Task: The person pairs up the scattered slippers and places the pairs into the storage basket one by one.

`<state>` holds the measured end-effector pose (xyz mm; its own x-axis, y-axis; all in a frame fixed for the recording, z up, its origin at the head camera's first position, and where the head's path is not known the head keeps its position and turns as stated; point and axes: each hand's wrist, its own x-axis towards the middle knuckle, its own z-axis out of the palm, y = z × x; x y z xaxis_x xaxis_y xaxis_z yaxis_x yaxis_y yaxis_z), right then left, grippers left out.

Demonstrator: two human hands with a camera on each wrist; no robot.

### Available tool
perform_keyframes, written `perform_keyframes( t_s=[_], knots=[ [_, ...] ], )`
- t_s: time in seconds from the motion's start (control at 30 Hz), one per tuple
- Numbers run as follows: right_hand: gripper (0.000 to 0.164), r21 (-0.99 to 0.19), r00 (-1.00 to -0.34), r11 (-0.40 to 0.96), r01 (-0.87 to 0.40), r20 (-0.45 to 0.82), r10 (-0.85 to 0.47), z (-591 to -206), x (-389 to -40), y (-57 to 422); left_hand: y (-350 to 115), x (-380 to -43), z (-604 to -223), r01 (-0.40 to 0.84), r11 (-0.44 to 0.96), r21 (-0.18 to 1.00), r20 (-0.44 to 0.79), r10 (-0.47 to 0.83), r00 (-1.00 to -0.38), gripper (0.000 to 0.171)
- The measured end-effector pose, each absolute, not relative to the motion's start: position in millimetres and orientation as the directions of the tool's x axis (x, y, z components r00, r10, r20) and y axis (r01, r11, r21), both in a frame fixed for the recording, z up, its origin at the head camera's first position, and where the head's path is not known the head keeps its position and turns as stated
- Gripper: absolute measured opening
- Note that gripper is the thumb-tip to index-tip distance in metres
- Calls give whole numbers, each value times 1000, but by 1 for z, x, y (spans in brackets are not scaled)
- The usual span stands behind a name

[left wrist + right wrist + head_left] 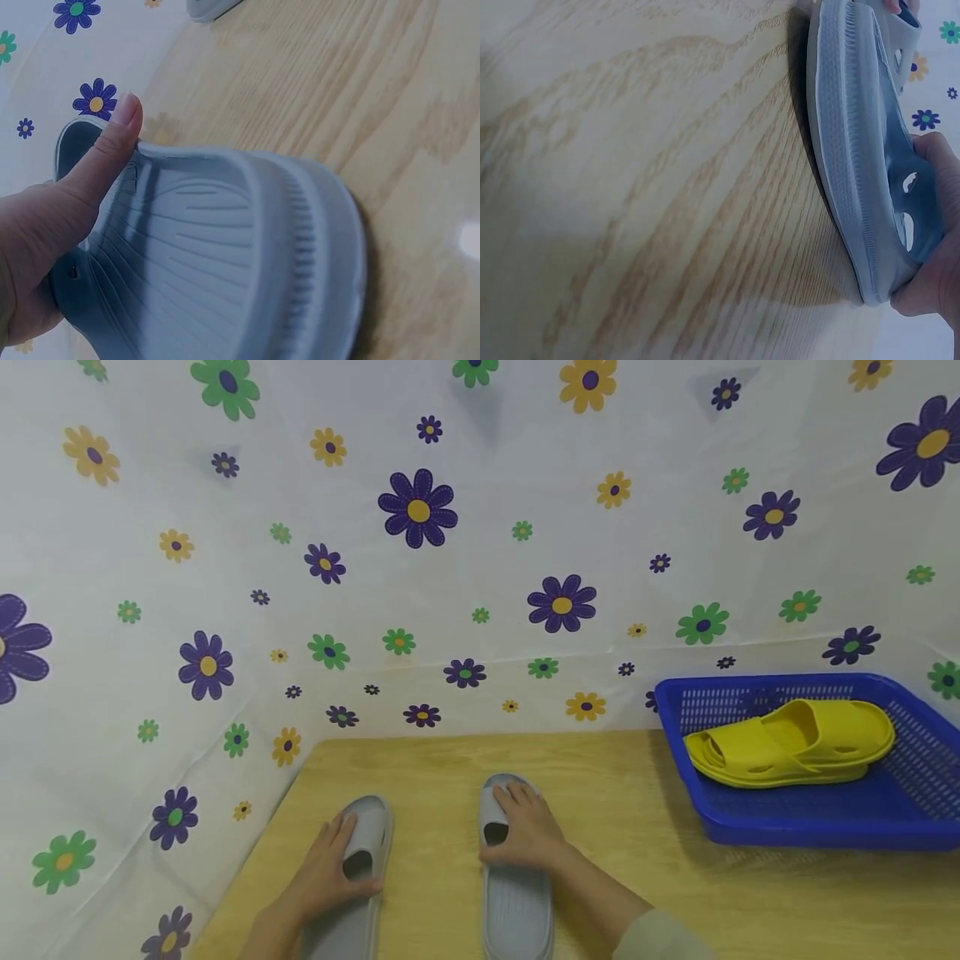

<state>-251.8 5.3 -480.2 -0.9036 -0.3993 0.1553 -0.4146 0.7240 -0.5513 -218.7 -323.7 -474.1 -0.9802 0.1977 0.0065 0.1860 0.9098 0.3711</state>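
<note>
Two light grey slippers lie side by side on a wood-grain tabletop, toes pointing away from me. My left hand (pixel 322 872) grips the left slipper (pixel 369 831) at its strap from the left side. In the left wrist view, the thumb (pixel 112 146) hooks over the strap's edge above the ridged footbed (pixel 195 247). Around the strap of the right slipper (pixel 517 910) is my right hand (pixel 528 831), its fingers near the toe and its thumb at the foot opening. The right wrist view shows this slipper's side (pixel 851 150) and two holes in the strap.
At the right stands a blue plastic basket (pixel 705 827) holding yellow slippers (pixel 787 747). White cloth (pixel 480 568) with purple, green and orange flowers hangs behind and to the left of the wooden tabletop (pixel 435 860).
</note>
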Motion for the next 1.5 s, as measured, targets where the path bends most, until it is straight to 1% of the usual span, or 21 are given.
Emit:
perform_keyframes(
  t_s=[0.3,0.57,0.87,1.23,1.5],
  knots=[
    [94,-543,-898,724,-427,158,-411,-478,-251,6,-315,-217,-473,189,905,381,5,202,-979,119],
    [93,-572,-906,713,-406,146,-398,-482,-251,7,-303,-213,-473,194,887,418,16,207,-978,116],
    [92,-577,-904,705,-411,157,-398,-482,-249,11,-288,-213,-473,188,886,423,8,204,-979,117],
    [92,-557,-898,711,-429,178,-402,-479,-246,16,-273,-213,-472,217,878,426,47,218,-975,117],
    [91,-533,-888,714,-453,200,-414,-483,-245,19,-265,-213,-478,238,873,425,49,240,-969,119]
  ],
)
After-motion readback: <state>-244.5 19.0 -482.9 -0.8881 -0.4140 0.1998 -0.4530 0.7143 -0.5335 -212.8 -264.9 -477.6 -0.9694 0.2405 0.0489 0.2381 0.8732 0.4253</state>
